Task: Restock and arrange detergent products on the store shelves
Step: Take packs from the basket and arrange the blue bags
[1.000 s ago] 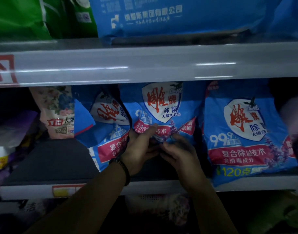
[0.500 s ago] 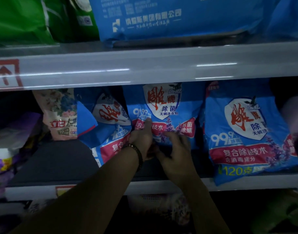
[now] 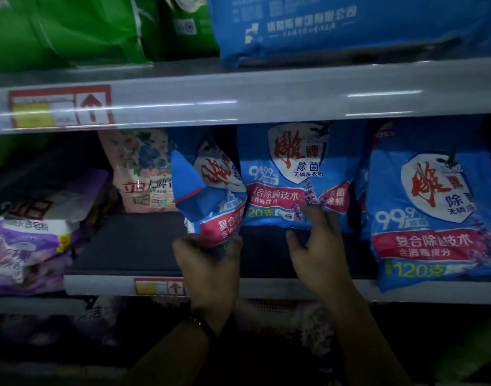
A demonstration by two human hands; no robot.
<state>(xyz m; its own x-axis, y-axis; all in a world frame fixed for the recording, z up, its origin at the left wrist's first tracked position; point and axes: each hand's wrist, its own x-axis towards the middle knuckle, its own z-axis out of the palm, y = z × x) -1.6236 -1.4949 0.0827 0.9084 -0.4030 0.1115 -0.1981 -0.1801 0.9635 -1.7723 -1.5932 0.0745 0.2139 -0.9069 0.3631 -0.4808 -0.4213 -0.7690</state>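
Head view: leaning blue plastic bag (image 3: 210, 190), gripped by left hand (image 3: 208, 263), should be straightened gently; upright blue bag (image 3: 291, 174) is touched by slack right hand (image 3: 319, 246).

Left blue bag (image 3: 210, 190) leans crumpled, middle blue bag (image 3: 291, 176) stands upright, right blue bag (image 3: 428, 218) overhangs the shelf (image 3: 121, 246)

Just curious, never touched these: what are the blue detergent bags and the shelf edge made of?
Middle blue detergent bag: likely thin glossy plastic film, judging by its creases and sheen. Shelf edge: smooth, shiny, perhaps plastic over metal; light streaks show.
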